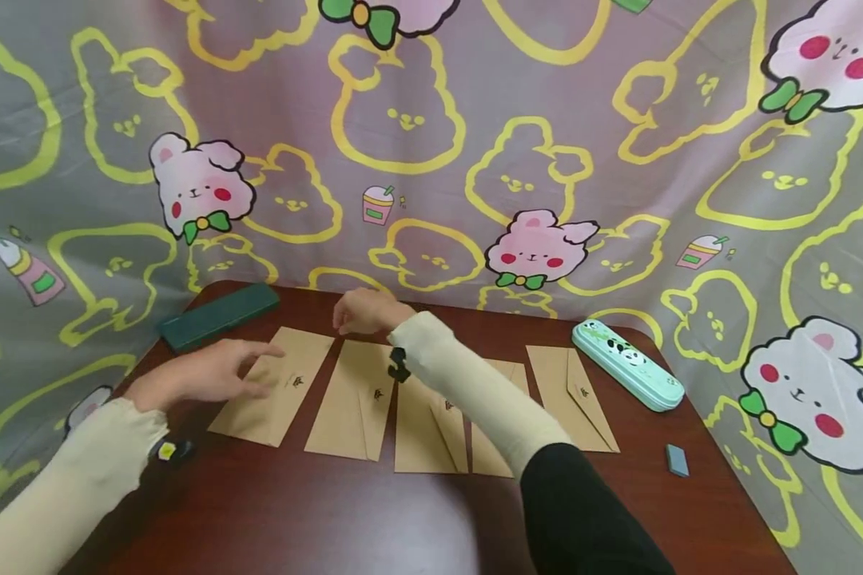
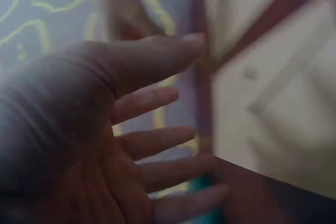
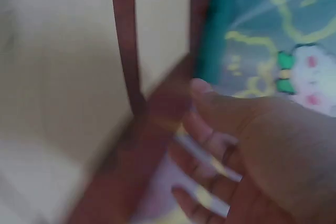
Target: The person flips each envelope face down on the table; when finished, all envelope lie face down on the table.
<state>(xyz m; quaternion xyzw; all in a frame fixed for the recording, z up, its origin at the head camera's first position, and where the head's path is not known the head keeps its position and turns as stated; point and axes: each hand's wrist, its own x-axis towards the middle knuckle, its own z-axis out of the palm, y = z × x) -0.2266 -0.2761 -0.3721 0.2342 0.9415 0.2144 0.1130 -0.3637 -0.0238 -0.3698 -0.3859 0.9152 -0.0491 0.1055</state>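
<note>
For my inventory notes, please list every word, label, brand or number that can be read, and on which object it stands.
No text is readable in any view.
Envelopes: small dark printed marks, too small to read.
Mint case: panda picture; any lettering is too small to read.
Backdrop cloth: cartoon drawings, no legible words.

left grip (image 1: 216, 370) spread, thumb (image 2: 157, 61) apart; right grip (image 1: 367, 311) loosely curled, arm (image 1: 478, 387) outstretched

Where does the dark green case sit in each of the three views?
Head: dark green case, left of centre at mid-height.
Left wrist: a blurred sliver, bottom edge, right of centre.
Right wrist: a blurred strip, upper edge, right of centre.
Shared landmark: the yellow-patterned cloth.
</note>
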